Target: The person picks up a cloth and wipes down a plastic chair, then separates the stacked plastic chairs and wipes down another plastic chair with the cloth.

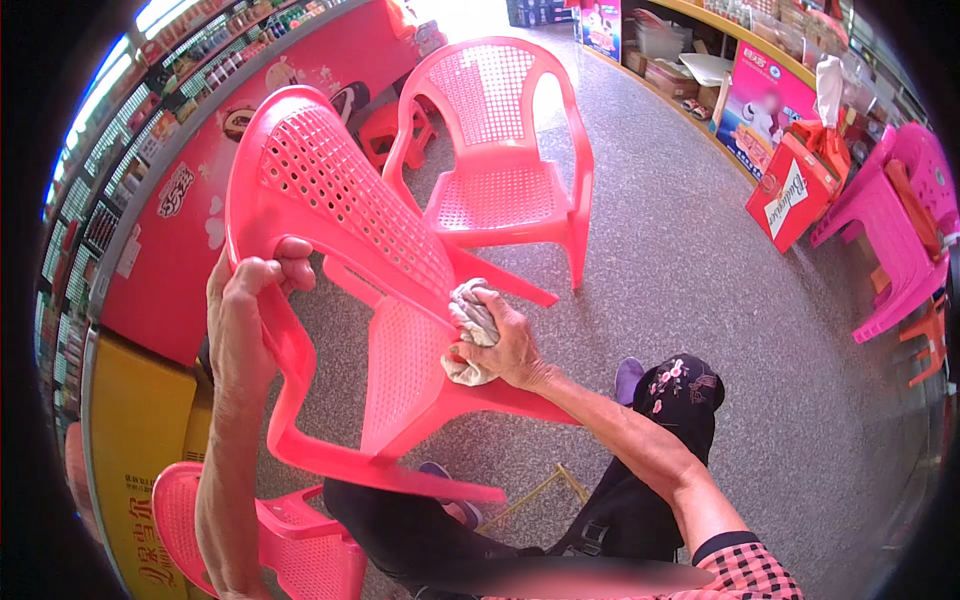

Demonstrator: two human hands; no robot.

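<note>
A pink plastic armchair (405, 367) with a perforated back and seat is tilted in front of me, partly over my legs. My left hand (274, 274) grips its frame where the armrest meets the upper back. My right hand (504, 341) holds a crumpled whitish cloth (474, 330) against the chair's edge, near where the back meets the seat. Beyond it a second pink plastic armchair (499, 195) stands upright on the speckled floor.
A smaller pink chair (311, 551) is at the lower left, and a red stool (397, 135) stands behind the chairs. Stocked shelves line the left. At the right are a red carton (793, 187) and a magenta plastic chair (892, 232).
</note>
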